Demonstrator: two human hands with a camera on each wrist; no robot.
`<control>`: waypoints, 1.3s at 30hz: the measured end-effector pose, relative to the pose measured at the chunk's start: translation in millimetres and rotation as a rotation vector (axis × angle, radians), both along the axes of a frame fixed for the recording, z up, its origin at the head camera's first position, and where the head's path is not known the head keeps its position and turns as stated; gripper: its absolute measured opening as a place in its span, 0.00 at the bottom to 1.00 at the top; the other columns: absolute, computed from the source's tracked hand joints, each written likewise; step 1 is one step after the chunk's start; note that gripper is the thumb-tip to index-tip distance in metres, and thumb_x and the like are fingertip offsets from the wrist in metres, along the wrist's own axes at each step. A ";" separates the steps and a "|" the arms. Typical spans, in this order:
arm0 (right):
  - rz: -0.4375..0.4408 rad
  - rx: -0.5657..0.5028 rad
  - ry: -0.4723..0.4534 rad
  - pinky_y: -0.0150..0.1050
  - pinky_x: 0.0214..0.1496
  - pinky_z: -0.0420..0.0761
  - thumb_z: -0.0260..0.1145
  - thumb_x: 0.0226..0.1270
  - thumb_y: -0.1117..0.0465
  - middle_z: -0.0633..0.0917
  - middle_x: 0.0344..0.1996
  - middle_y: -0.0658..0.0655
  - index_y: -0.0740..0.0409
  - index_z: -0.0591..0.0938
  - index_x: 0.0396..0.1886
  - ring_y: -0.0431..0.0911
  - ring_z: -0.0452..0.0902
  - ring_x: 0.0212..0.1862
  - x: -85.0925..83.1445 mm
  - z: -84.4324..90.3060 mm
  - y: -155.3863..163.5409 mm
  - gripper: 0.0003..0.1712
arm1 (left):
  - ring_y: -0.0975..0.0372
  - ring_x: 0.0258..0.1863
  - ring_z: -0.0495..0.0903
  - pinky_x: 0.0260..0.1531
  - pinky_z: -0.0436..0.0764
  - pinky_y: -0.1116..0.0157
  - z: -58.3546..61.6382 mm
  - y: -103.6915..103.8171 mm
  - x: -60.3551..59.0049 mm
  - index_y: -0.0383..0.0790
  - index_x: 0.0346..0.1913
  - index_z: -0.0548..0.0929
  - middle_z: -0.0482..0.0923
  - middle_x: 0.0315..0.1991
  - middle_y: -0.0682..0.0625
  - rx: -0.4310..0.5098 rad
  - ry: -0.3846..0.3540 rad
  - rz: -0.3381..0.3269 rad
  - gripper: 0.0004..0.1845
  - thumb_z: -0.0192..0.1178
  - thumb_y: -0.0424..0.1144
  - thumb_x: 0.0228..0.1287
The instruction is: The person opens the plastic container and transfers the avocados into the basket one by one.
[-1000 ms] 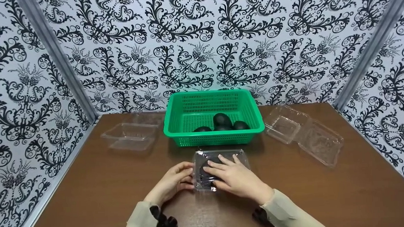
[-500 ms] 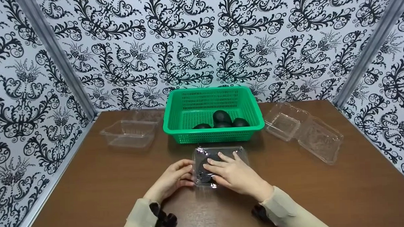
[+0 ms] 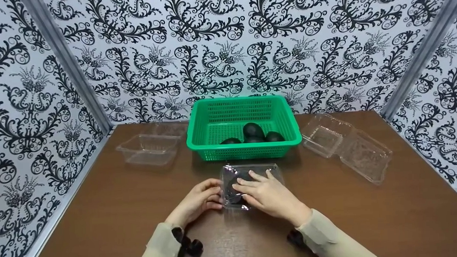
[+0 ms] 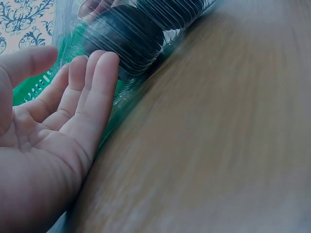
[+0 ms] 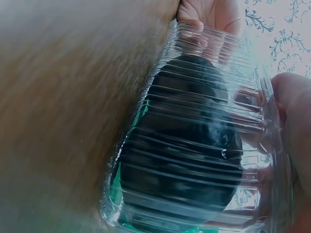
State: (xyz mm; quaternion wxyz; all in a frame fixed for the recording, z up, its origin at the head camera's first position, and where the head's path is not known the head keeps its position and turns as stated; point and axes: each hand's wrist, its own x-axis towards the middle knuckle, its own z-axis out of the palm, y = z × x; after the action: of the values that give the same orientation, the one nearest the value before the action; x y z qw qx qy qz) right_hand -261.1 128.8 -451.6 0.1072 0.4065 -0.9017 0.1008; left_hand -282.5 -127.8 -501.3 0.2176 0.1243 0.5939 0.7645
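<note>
A clear plastic clamshell container (image 3: pixel 233 170) with its lid down lies on the table in front of the person. Inside it are dark, egg-shaped fruits (image 5: pixel 180 160) that look like avocados, seen through the ribbed walls. My right hand (image 3: pixel 271 197) lies spread over the lid from the right, its fingers straight. At the container's left side is my left hand (image 3: pixel 198 202), fingertips right at the wall. In the left wrist view its fingers (image 4: pixel 99 87) are extended and relaxed, the thumb apart from them. Part of the lid is hidden under the right hand.
Behind the container stands a green plastic basket (image 3: pixel 248 145) with several more dark fruits (image 3: pixel 253 131) in it. An opened clear clamshell (image 3: pixel 366 156) lies at the right, and another (image 3: pixel 149 158) at the left. Patterned walls enclose the brown table (image 3: pixel 114 223).
</note>
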 end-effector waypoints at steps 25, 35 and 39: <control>0.007 0.006 0.022 0.74 0.60 0.60 0.58 0.71 0.45 0.73 0.65 0.50 0.43 0.75 0.66 0.59 0.64 0.68 4.0 -0.3 -4.4 0.26 | 0.58 0.30 0.80 0.34 0.85 0.60 1.1 1.2 -1.3 0.33 0.47 0.71 0.77 0.35 0.45 0.007 0.026 -0.013 0.10 0.58 0.29 0.66; -0.023 -0.016 0.021 0.72 0.59 0.65 0.63 0.66 0.44 0.76 0.62 0.54 0.43 0.74 0.67 0.63 0.69 0.63 8.4 1.9 -11.9 0.30 | 0.60 0.30 0.79 0.35 0.85 0.61 -1.4 1.1 -1.8 0.33 0.44 0.72 0.76 0.36 0.45 -0.026 0.046 -0.031 0.06 0.56 0.31 0.69; -0.014 0.018 0.108 0.70 0.54 0.71 0.64 0.66 0.46 0.79 0.59 0.57 0.35 0.69 0.69 0.65 0.73 0.59 11.2 2.3 -18.6 0.31 | 0.62 0.30 0.79 0.36 0.84 0.63 -2.4 -0.9 -2.4 0.36 0.38 0.75 0.77 0.35 0.48 0.002 0.052 -0.058 0.01 0.55 0.31 0.70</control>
State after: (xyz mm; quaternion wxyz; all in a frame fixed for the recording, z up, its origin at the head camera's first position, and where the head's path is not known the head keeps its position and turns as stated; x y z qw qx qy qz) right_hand -249.9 110.1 -449.3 0.1526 0.4060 -0.8983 0.0698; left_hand -284.9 -128.7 -503.8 0.2239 0.1614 0.5946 0.7551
